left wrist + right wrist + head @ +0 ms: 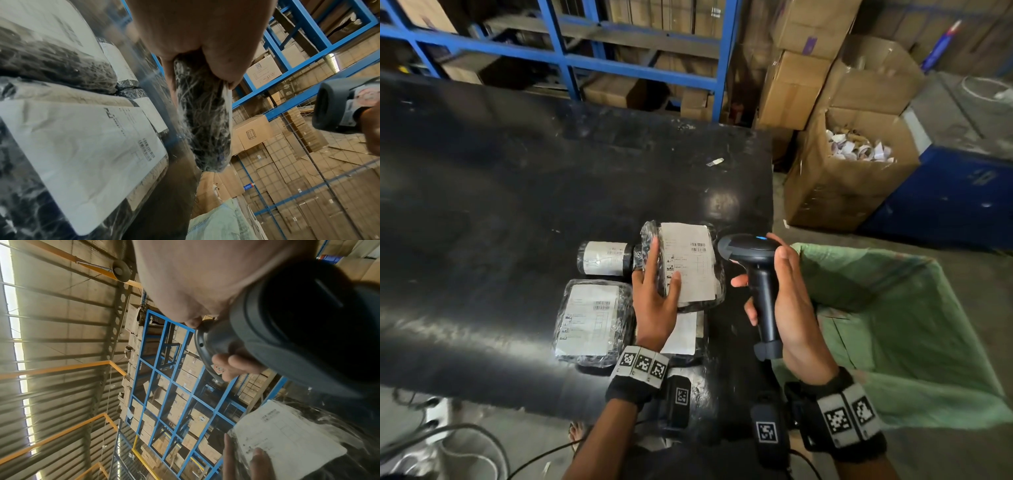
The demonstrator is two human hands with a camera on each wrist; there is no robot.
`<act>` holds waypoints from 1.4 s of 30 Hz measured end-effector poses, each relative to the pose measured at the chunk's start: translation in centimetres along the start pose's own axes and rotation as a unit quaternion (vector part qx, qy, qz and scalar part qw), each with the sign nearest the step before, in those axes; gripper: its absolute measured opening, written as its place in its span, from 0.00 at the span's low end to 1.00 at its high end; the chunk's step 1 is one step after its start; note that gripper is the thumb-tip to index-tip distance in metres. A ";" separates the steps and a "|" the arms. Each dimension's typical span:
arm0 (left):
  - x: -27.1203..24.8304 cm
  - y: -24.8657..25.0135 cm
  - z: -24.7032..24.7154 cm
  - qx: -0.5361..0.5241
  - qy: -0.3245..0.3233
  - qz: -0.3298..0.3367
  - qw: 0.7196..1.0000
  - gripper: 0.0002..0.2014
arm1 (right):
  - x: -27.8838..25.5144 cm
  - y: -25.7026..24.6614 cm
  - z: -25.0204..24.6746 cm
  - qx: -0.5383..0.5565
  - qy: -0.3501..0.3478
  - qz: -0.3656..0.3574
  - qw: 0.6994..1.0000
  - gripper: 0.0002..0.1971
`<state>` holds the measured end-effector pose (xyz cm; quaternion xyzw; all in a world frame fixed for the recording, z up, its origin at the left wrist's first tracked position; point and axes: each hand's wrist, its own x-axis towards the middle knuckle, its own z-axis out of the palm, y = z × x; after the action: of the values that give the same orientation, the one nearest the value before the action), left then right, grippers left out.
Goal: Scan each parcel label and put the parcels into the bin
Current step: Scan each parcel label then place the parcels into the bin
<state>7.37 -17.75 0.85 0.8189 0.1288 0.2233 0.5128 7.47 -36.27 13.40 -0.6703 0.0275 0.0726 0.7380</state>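
My left hand (659, 301) holds a black plastic-wrapped parcel (685, 263) tilted up off the table, thumb on its white label, fingers behind it. In the left wrist view the same parcel (203, 123) shows edge-on in my grip. My right hand (787, 301) grips a black barcode scanner (756, 270) by its handle, its head next to the label's right edge. The right wrist view shows the scanner (298, 331) close up and the label (287, 438) below it. Three more wrapped parcels lie on the table: a round one (604, 258), a flat one (594, 320), and one (685, 334) under my left hand.
A bin lined with a green bag (900, 325) stands at the table's right edge. The black table (517, 178) stretches left and back. Cardboard boxes (852, 164) and blue racking (640, 68) stand behind. Cables trail on the floor at lower left.
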 end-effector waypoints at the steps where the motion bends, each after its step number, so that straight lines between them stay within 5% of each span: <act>1: -0.1 -0.1 0.0 -0.001 0.001 -0.003 1.000 0.35 | 0.3 0.6 -0.1 -0.014 0.012 0.008 1.000 0.20; 12: -2.0 -0.6 -2.0 -0.002 -0.002 -0.037 0.999 0.35 | 4.0 18.0 -3.2 -0.132 0.081 0.231 0.960 0.21; 17: -2.4 0.1 -2.6 -0.028 -0.020 -0.042 0.999 0.35 | 2.6 22.3 -2.9 -0.117 0.052 0.232 0.964 0.21; 21: -2.0 0.6 -2.4 -0.061 -0.037 -0.062 0.996 0.34 | 2.7 20.5 -3.2 -0.314 0.055 0.170 0.932 0.30; 25: -1.2 1.3 -1.6 -0.062 -0.067 -0.051 0.995 0.35 | 2.9 14.2 -2.8 -0.203 0.019 0.029 0.979 0.26; 30: -0.6 3.2 1.1 -0.144 -0.106 -0.046 0.983 0.34 | 3.8 9.7 -2.6 -0.110 -0.060 -0.024 0.992 0.27; 42: -0.8 7.5 9.0 -0.228 -0.243 -0.013 0.943 0.34 | 3.3 6.2 -10.0 -0.101 0.061 -0.058 0.991 0.28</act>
<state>11.06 -28.44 4.02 0.7077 -0.0435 0.0341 0.7043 10.40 -45.39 5.80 -0.7447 0.0257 -0.0090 0.6669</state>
